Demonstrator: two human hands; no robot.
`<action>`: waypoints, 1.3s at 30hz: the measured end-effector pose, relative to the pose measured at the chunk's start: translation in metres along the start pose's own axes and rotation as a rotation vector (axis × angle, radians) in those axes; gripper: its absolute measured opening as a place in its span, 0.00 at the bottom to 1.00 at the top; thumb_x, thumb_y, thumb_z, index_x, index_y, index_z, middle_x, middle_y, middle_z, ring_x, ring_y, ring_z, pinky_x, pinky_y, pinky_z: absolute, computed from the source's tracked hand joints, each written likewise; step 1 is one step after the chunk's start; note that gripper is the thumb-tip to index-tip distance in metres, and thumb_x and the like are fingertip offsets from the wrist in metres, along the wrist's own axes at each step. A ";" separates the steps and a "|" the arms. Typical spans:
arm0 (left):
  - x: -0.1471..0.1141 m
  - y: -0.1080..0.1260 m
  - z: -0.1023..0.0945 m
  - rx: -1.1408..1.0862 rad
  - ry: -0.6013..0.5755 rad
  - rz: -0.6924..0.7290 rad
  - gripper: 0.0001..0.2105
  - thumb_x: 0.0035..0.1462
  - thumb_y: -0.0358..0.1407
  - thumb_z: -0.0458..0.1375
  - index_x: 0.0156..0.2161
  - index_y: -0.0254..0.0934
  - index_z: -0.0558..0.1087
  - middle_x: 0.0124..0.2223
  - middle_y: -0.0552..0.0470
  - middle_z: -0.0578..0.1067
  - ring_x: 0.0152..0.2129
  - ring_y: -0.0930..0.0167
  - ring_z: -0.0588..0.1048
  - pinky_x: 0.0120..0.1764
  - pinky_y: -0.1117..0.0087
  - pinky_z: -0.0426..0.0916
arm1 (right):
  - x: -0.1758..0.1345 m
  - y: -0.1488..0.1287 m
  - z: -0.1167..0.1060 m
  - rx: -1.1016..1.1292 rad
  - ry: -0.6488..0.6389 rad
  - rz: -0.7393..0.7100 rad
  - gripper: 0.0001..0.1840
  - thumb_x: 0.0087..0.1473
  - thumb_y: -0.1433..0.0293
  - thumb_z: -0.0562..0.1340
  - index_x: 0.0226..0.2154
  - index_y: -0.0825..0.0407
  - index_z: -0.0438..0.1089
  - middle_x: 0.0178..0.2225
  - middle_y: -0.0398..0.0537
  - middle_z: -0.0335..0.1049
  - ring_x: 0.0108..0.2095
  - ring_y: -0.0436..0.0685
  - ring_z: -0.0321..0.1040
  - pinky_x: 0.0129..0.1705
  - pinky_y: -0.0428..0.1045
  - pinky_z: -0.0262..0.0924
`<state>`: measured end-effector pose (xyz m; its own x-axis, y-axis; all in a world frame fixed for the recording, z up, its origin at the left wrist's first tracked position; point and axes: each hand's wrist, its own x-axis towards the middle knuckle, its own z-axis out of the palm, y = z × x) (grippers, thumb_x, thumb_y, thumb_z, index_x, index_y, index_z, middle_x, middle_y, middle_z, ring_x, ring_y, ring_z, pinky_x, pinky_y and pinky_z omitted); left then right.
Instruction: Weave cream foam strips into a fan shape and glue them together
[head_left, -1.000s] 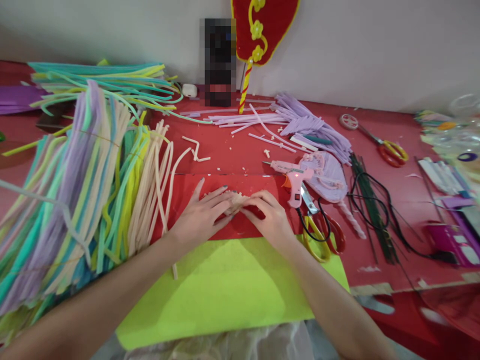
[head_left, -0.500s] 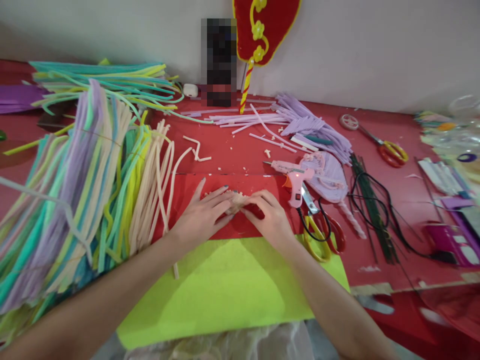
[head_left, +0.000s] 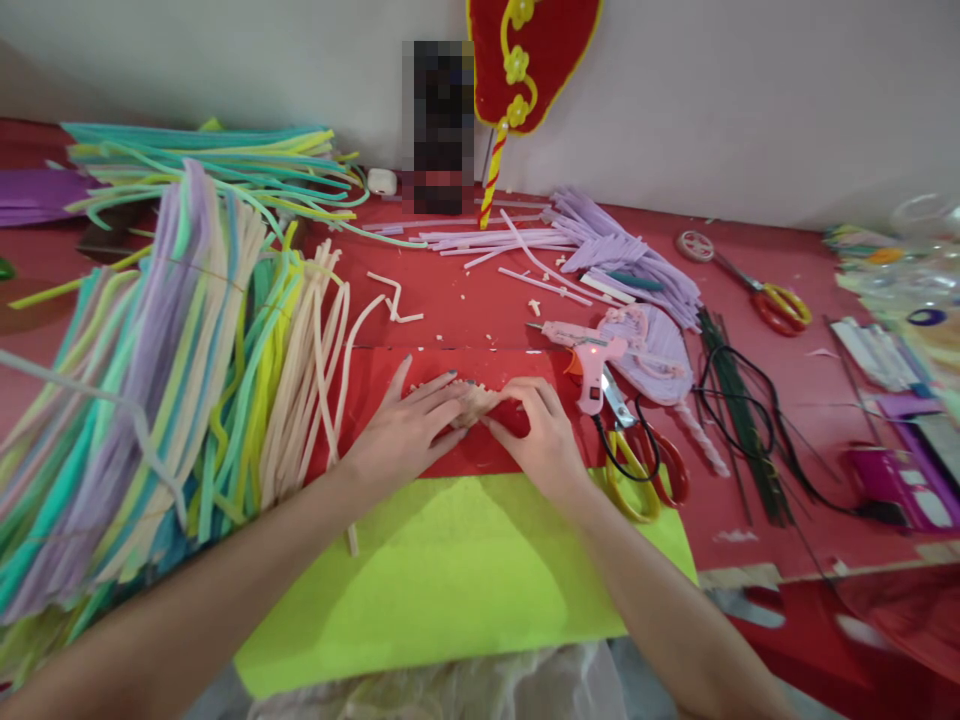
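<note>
A small cream pipe-cleaner piece [head_left: 474, 402] with a bumpy edge lies on the red surface in front of me, partly covered by fingers. My left hand [head_left: 411, 425] rests over its left side, thumb below and fingers above holding it, the little finger stretched away. My right hand [head_left: 541, 425] pinches the right end of the same piece between thumb and fingertips. Just right of that hand lies a pink glue gun [head_left: 589, 352], beside scissors [head_left: 634, 465] with yellow and red handles. Much of the piece is hidden under my left fingers.
A lime-green sheet [head_left: 450, 570] lies under my forearms. Bundles of coloured pipe cleaners [head_left: 172, 330] fill the left side. Lilac stems [head_left: 622, 250], a lilac fan-shaped piece [head_left: 660, 350], a black cord [head_left: 795, 450] and more scissors [head_left: 780, 305] lie to the right.
My right fingertips have shifted very slightly at the piece's right end, drawing its tip up a little. My left hand stays in place.
</note>
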<state>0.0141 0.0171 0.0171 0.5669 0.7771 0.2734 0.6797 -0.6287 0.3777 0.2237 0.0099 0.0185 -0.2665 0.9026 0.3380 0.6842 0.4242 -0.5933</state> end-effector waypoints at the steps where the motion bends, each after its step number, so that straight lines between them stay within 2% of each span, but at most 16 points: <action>1: 0.000 0.000 0.000 0.000 0.002 0.002 0.15 0.61 0.36 0.53 0.53 0.42 0.67 0.56 0.51 0.71 0.56 0.66 0.67 0.65 0.49 0.33 | 0.000 0.000 0.000 0.000 -0.002 0.002 0.13 0.52 0.74 0.62 0.41 0.47 0.63 0.42 0.51 0.65 0.46 0.60 0.64 0.48 0.58 0.64; 21: 0.000 0.000 0.001 0.015 -0.001 -0.004 0.18 0.61 0.36 0.53 0.56 0.41 0.64 0.56 0.50 0.72 0.56 0.65 0.67 0.65 0.49 0.34 | 0.001 0.002 -0.004 -0.083 -0.005 0.000 0.11 0.53 0.68 0.63 0.39 0.49 0.62 0.38 0.50 0.68 0.41 0.60 0.65 0.44 0.56 0.63; 27: 0.000 0.000 0.001 0.014 -0.003 0.007 0.15 0.61 0.36 0.53 0.53 0.41 0.67 0.56 0.50 0.71 0.55 0.65 0.68 0.65 0.49 0.33 | 0.003 0.000 -0.003 -0.067 -0.008 0.005 0.06 0.55 0.71 0.59 0.38 0.50 0.62 0.37 0.50 0.68 0.41 0.59 0.65 0.45 0.56 0.62; 32: 0.001 0.001 0.000 0.006 -0.007 -0.001 0.15 0.62 0.37 0.52 0.53 0.41 0.67 0.56 0.50 0.71 0.56 0.66 0.67 0.65 0.49 0.33 | 0.002 0.001 0.000 -0.058 0.006 0.042 0.06 0.55 0.71 0.59 0.38 0.50 0.62 0.38 0.50 0.67 0.42 0.59 0.64 0.45 0.56 0.62; 39: 0.001 0.001 -0.002 -0.008 -0.007 0.000 0.09 0.61 0.36 0.53 0.46 0.41 0.71 0.56 0.51 0.71 0.55 0.64 0.68 0.64 0.46 0.34 | 0.003 -0.001 0.000 -0.032 0.022 0.072 0.07 0.54 0.74 0.59 0.36 0.49 0.61 0.37 0.49 0.66 0.41 0.58 0.64 0.45 0.57 0.62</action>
<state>0.0149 0.0172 0.0198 0.5697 0.7772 0.2673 0.6761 -0.6281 0.3852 0.2223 0.0123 0.0203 -0.2013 0.9287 0.3116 0.7225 0.3556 -0.5930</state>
